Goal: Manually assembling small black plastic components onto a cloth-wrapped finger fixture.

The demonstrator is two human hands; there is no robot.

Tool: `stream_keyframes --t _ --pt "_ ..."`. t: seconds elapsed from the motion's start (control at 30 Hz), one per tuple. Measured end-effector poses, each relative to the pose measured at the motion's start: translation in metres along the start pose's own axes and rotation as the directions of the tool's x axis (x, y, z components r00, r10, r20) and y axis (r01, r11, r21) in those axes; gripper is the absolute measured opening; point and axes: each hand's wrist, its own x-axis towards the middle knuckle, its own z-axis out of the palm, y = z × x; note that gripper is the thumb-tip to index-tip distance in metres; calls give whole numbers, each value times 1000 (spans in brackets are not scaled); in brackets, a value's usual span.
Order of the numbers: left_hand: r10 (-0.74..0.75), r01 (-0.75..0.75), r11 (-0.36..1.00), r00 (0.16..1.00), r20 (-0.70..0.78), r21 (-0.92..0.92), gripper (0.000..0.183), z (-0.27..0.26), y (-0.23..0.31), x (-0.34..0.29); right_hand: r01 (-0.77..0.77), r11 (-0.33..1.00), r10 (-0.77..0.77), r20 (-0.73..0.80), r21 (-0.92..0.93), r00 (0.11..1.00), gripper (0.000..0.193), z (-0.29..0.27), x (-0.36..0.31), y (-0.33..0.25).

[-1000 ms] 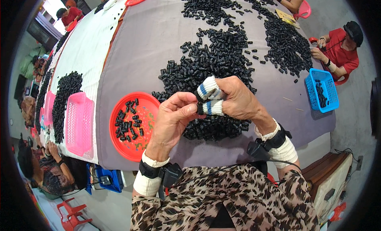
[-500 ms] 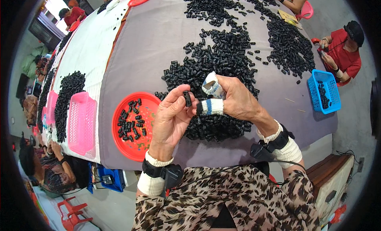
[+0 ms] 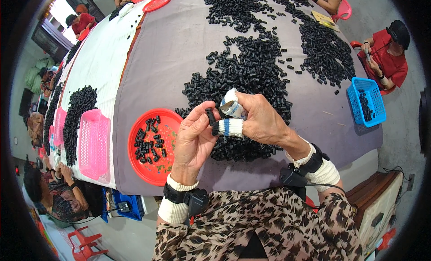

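Note:
My left hand is closed in a pinch, thumb and fingertips gripping a small black cylindrical part. Touching or very close to that part is my right hand, its thumb and forefinger wrapped in white-and-blue knitted finger covers. Those fingers are bent together; whatever lies between them is mostly hidden. Beneath and beyond both hands spreads a big heap of similar black parts. Beside my left hand, a red round tray carries several more black parts.
A pink basket stands left on white cloth, a blue basket at the table's right edge. Further black heaps lie far right. Co-workers sit around the table. A cable runs between my wrist straps.
My right hand has shifted slightly left, its covered fingers now up against the black part. The part in my left hand is tilted a little differently.

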Motion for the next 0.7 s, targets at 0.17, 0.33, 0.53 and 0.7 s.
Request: stream_keyframes --t 0.17,0.33,0.53,0.7 --pt "2 -3 1000 1000 20 16 28 -3 -1 1 20 998 -17 54 -64 998 35 -3 2 -4" --pt "8 -6 1000 998 68 -25 28 -4 -2 1 30 985 -13 105 -169 994 38 -6 9 -7" --pt "17 -14 999 997 81 -37 24 2 0 1 5 988 7 79 -155 997 35 -5 5 -4" --pt "19 -20 1000 998 52 13 18 0 1 3 70 992 -69 12 -101 998 31 1 2 -1"
